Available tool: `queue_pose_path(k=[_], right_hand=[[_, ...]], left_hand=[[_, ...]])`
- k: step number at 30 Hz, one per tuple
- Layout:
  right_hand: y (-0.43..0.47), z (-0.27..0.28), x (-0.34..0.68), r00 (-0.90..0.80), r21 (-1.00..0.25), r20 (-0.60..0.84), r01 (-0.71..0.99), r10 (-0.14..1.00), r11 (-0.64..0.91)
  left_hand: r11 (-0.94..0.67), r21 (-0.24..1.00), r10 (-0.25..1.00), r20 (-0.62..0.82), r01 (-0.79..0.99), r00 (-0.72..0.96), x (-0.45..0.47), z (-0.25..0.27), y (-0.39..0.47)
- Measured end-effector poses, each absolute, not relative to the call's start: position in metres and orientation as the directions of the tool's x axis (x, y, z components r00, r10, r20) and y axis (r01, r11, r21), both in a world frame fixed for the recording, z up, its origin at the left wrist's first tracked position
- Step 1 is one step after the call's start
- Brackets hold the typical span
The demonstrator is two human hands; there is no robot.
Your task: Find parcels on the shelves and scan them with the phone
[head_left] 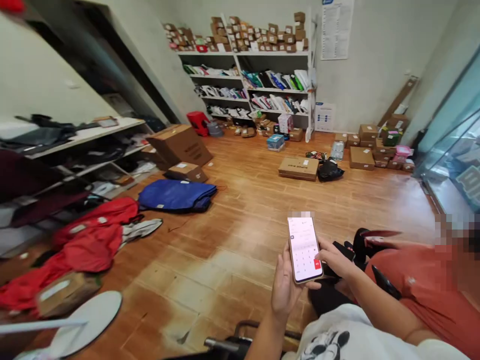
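Note:
A smartphone (pixel 304 250) is held upright-tilted above my lap, its lit screen showing a number keypad with a red key at the lower right. My left hand (pixel 285 285) is wrapped round its left side and lower back, fingertips showing past the bottom edge. At the right edge, my right hand (pixel 337 260) is closed against the phone, a digit over the screen close to the red key. Its other fingers are partly hidden. The small print on the screen is too faint to read.
A person in an orange-red shirt (pixel 423 285) sits close at my right. White shelves (pixel 273 53) with parcels stand at the back wall. A flat carton (pixel 298 169) and black bag (pixel 330 170) lie ahead; a blue sack (pixel 176 195) and red cloth (pixel 93 245) lie left.

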State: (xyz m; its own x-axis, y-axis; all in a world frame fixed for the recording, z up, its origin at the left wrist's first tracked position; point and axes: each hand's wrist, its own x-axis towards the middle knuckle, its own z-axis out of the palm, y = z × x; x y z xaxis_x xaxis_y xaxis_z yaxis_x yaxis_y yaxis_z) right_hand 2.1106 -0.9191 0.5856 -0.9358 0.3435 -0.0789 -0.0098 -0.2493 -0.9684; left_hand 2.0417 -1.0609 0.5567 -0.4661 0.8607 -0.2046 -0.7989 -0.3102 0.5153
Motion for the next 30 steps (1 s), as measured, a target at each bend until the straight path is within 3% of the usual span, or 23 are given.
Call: queue_pose_path(k=[13, 22, 26, 30], right_hand=[[-0.841, 0.547, 1.746, -0.989, -0.980, -0.028, -0.002, 0.145, -0.201], [-0.871, 0.524, 1.467, -0.998, -0.985, -0.061, 0.064, -0.022, -0.163], [-0.876, 0.515, 1.338, -0.992, -0.985, -0.005, 0.026, -0.124, -0.172], [-0.873, 0.528, 1.221, -0.993, -0.987, 0.027, -0.009, -0.114, -0.159]], left_hand=[[-0.435, 0.594, 0.756, -0.167, -0.677, -0.633, 1.713, 0.546, -0.999], [-0.565, 0.584, 0.592, -0.206, -0.583, -0.779, 1.465, 0.522, -1.021], [-0.539, 0.572, 0.626, -0.220, -0.619, -0.748, 1.330, 0.512, -1.039], [-0.490, 0.592, 0.678, -0.204, -0.640, -0.706, 1.199, 0.520, -1.040]])
